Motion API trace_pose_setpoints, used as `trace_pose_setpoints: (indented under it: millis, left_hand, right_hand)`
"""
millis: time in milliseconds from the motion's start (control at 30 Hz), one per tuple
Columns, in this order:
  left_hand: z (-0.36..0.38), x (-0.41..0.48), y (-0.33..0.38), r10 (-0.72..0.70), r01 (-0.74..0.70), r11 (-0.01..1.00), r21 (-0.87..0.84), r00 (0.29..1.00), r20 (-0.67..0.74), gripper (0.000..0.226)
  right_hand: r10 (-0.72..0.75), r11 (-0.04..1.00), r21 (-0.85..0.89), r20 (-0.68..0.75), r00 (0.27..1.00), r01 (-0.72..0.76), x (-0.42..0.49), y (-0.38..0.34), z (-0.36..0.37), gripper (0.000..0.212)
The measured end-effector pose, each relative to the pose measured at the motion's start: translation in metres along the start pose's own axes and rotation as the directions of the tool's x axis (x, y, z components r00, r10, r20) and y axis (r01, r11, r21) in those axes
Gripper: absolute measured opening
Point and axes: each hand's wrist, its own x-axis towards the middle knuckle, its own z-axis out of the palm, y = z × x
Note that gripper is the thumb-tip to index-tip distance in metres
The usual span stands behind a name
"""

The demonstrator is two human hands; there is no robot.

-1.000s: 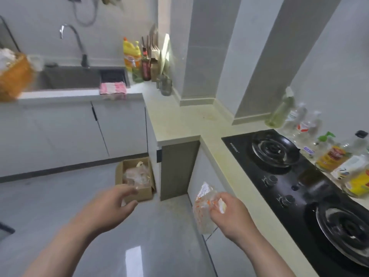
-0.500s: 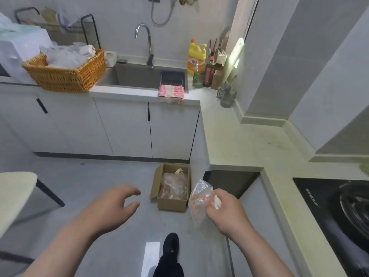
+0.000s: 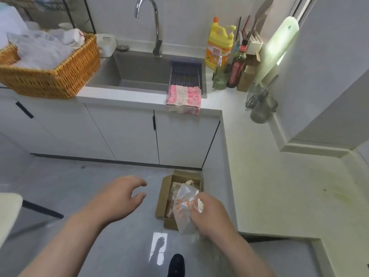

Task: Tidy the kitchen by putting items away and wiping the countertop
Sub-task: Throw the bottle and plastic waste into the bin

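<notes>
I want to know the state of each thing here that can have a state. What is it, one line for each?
Left grip: open, holds nothing.
Right grip: pinches the plastic bag.
Plastic bag: crumpled, held over the cardboard box.
Cardboard box: on the floor, flaps open, wrappers inside.
Faucet: no water visible.
Cabinet doors: closed.
Pink cloth: draped over the counter edge.
Wicker basket: filled with white items.

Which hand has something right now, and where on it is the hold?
Right hand grips the clear plastic bag by its bunched right edge. Left hand holds nothing.
</notes>
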Motion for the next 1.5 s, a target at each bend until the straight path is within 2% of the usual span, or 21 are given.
trace_pose_setpoints:
  millis: [167,267,500,633,733,867,967,1100,1233,1367,1433,1500]
  left_hand:
    - [-0.010,0.061,-0.019,-0.011,0.010,1.000,0.026,0.999,0.052,0.036]
    - [-0.006,0.099,-0.039,-0.018,0.014,0.999,0.042,0.994,0.108,0.036]
    - [0.040,0.210,-0.099,0.009,-0.026,0.998,0.057,0.961,0.277,0.035]
    - [0.094,0.280,-0.130,0.054,-0.095,0.992,0.084,0.916,0.398,0.036]
    - [0.146,0.330,-0.149,0.097,-0.148,0.986,0.077,0.883,0.459,0.038]
    - [0.223,0.378,-0.174,0.130,-0.216,0.971,0.099,0.834,0.535,0.042]
    - [0.285,0.403,-0.201,0.133,-0.238,0.965,0.112,0.809,0.572,0.042]
    - [0.365,0.420,-0.235,0.124,-0.244,0.964,0.109,0.771,0.624,0.048]
    - [0.437,0.422,-0.265,0.110,-0.254,0.962,0.105,0.707,0.698,0.052]
    - [0.487,0.417,-0.281,0.104,-0.298,0.947,0.119,0.637,0.764,0.055]
    - [0.498,0.414,-0.285,0.109,-0.313,0.942,0.121,0.628,0.770,0.055]
    - [0.503,0.413,-0.287,0.109,-0.314,0.942,0.122,0.626,0.772,0.055]
  right_hand:
    - [0.050,0.999,0.020,-0.003,0.999,-0.050,0.066,-0.009,-0.005,0.016]
    - [0.094,0.995,0.025,0.003,0.996,-0.094,0.105,-0.007,0.004,0.003]
    - [0.269,0.963,-0.020,-0.003,0.963,-0.269,0.203,0.036,0.057,0.011]
    - [0.368,0.930,-0.007,-0.053,0.928,-0.368,0.269,0.084,0.098,0.016]
    - [0.430,0.903,0.010,-0.061,0.901,-0.430,0.318,0.125,0.135,0.011]
    - [0.446,0.894,-0.028,-0.042,0.894,-0.448,0.377,0.176,0.188,0.016]
    - [0.443,0.893,-0.082,-0.018,0.896,-0.443,0.413,0.217,0.229,0.028]
    - [0.442,0.889,-0.169,0.063,0.895,-0.426,0.442,0.280,0.292,0.010]
    - [0.452,0.874,-0.282,0.169,0.876,-0.396,0.453,0.338,0.356,0.006]
    - [0.460,0.849,-0.376,0.177,0.870,-0.372,0.456,0.378,0.398,0.014]
    - [0.462,0.847,-0.356,0.125,0.878,-0.395,0.458,0.387,0.408,0.024]
    - [0.473,0.848,-0.336,0.134,0.871,-0.409,0.459,0.393,0.413,0.031]
